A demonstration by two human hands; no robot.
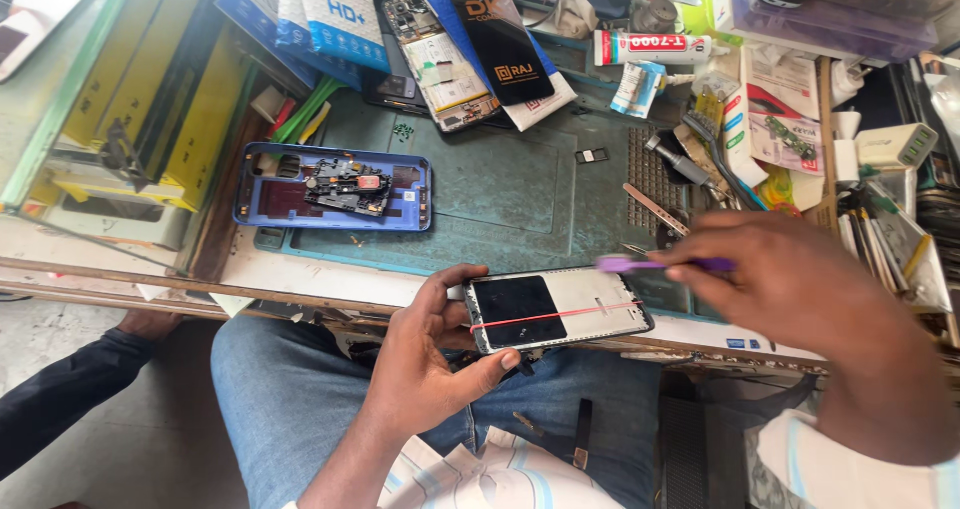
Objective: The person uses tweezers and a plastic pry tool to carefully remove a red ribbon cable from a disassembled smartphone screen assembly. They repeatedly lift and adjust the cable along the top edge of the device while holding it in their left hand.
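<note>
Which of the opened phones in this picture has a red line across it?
It is the phone frame held by the left hand, silver-edged with a dark panel. The blue phone shell on the green mat and the opened phone further back lack it.

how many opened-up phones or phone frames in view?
3: phone frame held in the left hand; blue phone shell lying on the green mat; opened phone at the mat's far edge. More may be hidden in the clutter.
</note>
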